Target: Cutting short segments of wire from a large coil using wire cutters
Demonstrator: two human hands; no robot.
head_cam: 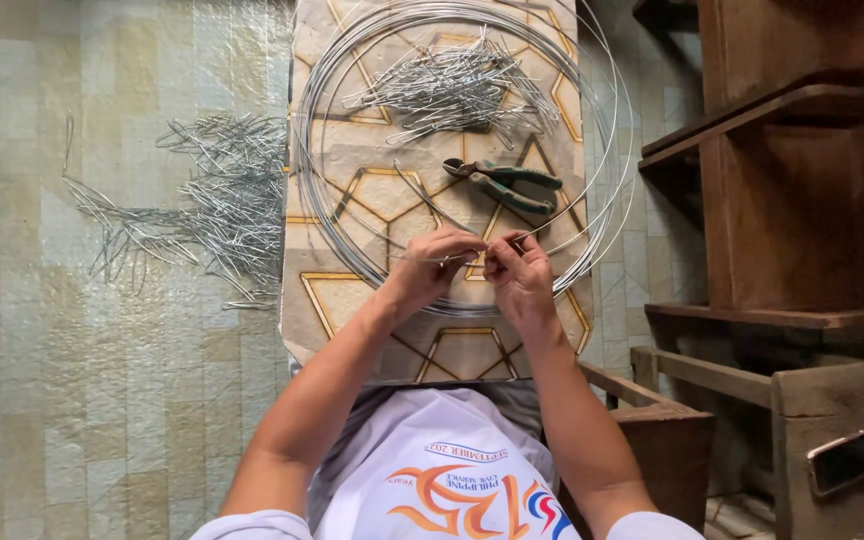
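2 hands, left and right, pinched shut on thin wire above patterned board.

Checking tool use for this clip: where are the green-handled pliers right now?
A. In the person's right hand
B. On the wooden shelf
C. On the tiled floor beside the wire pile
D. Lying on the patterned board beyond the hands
D: the pliers lie untouched on the patterned board inside the wire coil, while both hands pinch a thin wire.
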